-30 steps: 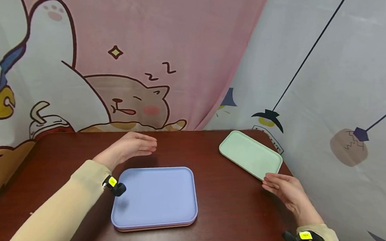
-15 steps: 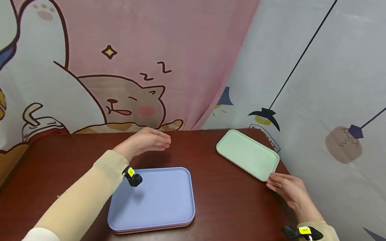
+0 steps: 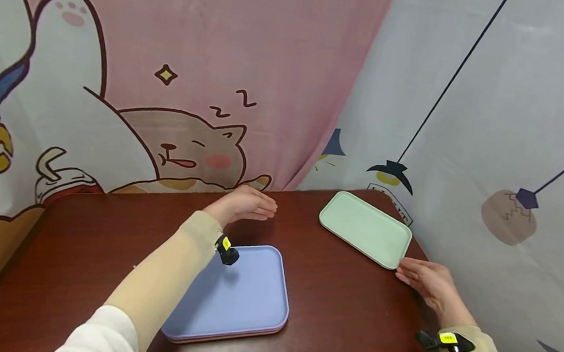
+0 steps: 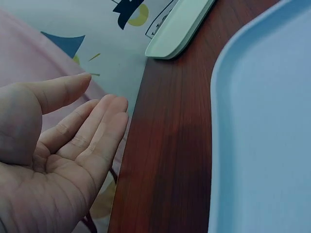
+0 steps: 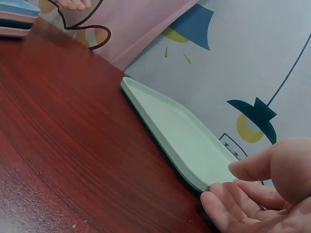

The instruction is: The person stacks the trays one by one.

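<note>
A light green rectangular tray (image 3: pixel 365 228) lies at the table's far right corner; a doubled rim shows on it in the left wrist view. My right hand (image 3: pixel 428 284) is at its near right corner, fingers nearly straight and thumb apart; whether the fingertips touch the rim I cannot tell. A larger blue tray (image 3: pixel 239 292) lies nearer, on top of at least one pink tray (image 5: pixel 14 32). My left hand (image 3: pixel 246 203) is held above the table behind the blue tray, fingers extended, palm facing right, holding nothing. The left forearm covers part of the blue tray.
The dark red-brown wooden table (image 3: pixel 330 314) carries both sets of trays. A printed curtain (image 3: pixel 272 58) hangs along its back and right edges, close behind the green tray.
My left hand has moved right, from behind the blue tray's left part toward its right part. My right hand has drawn slightly away from the green tray's corner. The trays stay put.
</note>
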`<state>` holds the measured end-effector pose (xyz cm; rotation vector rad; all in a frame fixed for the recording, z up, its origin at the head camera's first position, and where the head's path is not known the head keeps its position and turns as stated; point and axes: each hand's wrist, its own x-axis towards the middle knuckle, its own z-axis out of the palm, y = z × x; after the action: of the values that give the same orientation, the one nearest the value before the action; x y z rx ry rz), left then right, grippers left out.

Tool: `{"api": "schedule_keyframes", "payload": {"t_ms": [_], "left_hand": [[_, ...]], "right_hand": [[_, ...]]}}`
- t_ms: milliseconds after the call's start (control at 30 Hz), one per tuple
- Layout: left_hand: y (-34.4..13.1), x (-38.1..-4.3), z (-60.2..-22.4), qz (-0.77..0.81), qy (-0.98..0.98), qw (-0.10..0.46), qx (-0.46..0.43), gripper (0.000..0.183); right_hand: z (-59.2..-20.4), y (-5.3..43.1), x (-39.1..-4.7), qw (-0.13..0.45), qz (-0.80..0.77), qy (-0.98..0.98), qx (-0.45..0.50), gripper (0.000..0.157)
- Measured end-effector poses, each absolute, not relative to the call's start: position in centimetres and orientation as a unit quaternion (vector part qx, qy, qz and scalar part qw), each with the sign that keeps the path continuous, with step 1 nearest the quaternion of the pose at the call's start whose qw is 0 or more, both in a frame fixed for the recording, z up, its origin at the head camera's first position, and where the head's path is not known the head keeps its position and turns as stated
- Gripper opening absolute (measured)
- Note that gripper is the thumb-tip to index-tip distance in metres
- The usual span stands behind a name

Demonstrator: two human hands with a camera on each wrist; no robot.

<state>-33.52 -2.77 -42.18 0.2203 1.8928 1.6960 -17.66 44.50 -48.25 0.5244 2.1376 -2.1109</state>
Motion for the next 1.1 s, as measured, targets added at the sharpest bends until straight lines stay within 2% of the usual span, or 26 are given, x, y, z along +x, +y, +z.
{"api": "schedule_keyframes", "payload": {"t_ms": [133, 400, 833, 1100], "left_hand": [[-1.1, -33.8, -42.2, 0.633, 0.706, 0.307, 0.082, 0.034], [1.2, -34.6, -42.6, 0.628, 0.7, 0.331, 0.083, 0.035], [3.6, -35.0, -43.2, 0.623, 0.703, 0.333, 0.084, 0.03], [4.5, -35.2, -43.4, 0.624, 0.704, 0.331, 0.079, 0.028]], "right_hand": [[-48.5, 44.8, -17.7, 0.038, -0.687, 0.703, 0.181, 0.056], [-48.8, 45.3, -18.1, 0.019, -0.69, 0.694, 0.201, 0.037], [-48.1, 44.4, -19.3, 0.025, -0.595, 0.768, 0.236, 0.049], [-47.5, 44.6, -20.0, 0.051, -0.567, 0.787, 0.238, 0.046]]}}
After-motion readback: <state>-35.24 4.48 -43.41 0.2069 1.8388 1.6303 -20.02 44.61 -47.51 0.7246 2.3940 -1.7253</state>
